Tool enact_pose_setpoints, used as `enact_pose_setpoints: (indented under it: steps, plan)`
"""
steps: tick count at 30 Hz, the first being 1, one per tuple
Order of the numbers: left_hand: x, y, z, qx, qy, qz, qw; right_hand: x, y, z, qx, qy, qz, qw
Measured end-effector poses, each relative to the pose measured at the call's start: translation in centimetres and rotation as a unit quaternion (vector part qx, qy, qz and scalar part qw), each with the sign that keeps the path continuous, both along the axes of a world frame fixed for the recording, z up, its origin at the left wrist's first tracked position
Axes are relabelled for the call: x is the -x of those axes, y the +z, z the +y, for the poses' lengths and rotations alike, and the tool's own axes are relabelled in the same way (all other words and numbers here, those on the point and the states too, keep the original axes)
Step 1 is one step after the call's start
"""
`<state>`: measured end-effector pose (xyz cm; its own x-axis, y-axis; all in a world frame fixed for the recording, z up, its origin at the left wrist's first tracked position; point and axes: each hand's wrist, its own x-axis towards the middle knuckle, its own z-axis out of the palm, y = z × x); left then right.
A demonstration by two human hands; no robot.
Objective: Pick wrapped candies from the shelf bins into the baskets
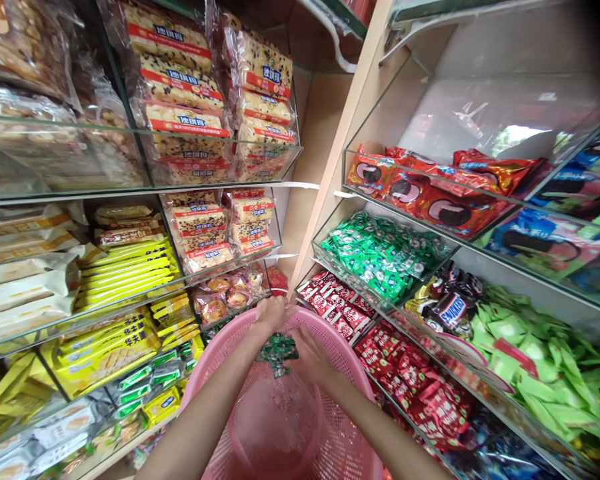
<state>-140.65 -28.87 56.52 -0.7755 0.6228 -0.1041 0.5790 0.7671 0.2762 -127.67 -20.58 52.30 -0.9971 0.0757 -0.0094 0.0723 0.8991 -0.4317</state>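
Observation:
A pink plastic basket (325,340) sits low in front of me between two glass shelf racks. My left hand (269,312) grips the basket's far rim, fingers curled over the edge. Just right of it, my right hand (307,357) is inside the basket, closed on a bunch of small green wrapped candies (277,350) that hang over the mesh bottom. The same kind of green candies (380,257) fill a glass bin on the right rack, above and right of the basket.
Left rack holds clear-wrapped biscuit packs (180,73) and yellow cracker packs (125,270). Right rack holds red cookie bags (440,197), small red wrapped candies (410,373), light green packets (535,363) and blue bags (555,243). A beige upright post (335,173) divides the racks.

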Motion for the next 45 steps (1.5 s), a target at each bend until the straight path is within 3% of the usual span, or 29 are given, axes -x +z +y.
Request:
enact_pose_setpoints:
  steps: [17, 23, 26, 35, 45]
  plan:
    - [0.1, 0.1, -0.1, 0.002, 0.002, -0.001, 1.0, 0.4, 0.4, 0.1, -0.095, -0.013, 0.002, 0.995]
    - [0.1, 0.0, 0.0, 0.002, -0.006, 0.001, 1.0, -0.5, -0.1, -0.9, -0.139, 0.056, 0.002, 0.989]
    - [0.0, 0.1, 0.2, 0.003, -0.002, -0.005, 1.0, -0.5, -0.6, -1.4, -0.163, 0.057, 0.01, 0.985]
    - [-0.1, 0.1, 0.1, 0.005, -0.004, -0.01, 1.0, 0.6, -1.1, -1.2, -0.169, 0.019, 0.006, 0.985]
    - [-0.1, -0.2, 0.1, -0.004, -0.01, 0.005, 1.0, 0.2, -0.9, -1.7, -0.163, 0.028, 0.009, 0.986]
